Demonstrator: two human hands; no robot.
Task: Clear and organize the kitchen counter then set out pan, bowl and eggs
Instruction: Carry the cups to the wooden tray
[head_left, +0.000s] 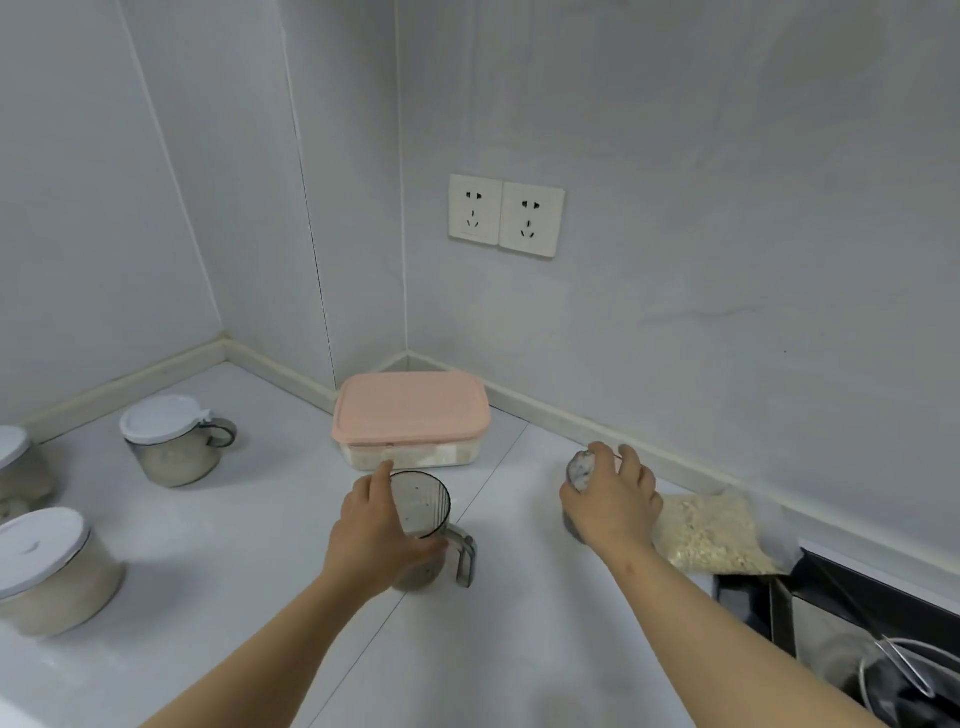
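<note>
My left hand grips an open grey see-through jar with a handle that stands on the white counter. The jar has no lid. My right hand is curled over the top of a small dark jar with a pale mottled lid, further right on the counter. Behind both, in the corner, sits a clear box with a pink lid. No pan, bowl or eggs show.
Three lidded jars stand at the left: one with a handle, a large one, and one cut off at the edge. A clear bag of grain lies right of my right hand. A sink with wire utensils is lower right. Two sockets are on the wall.
</note>
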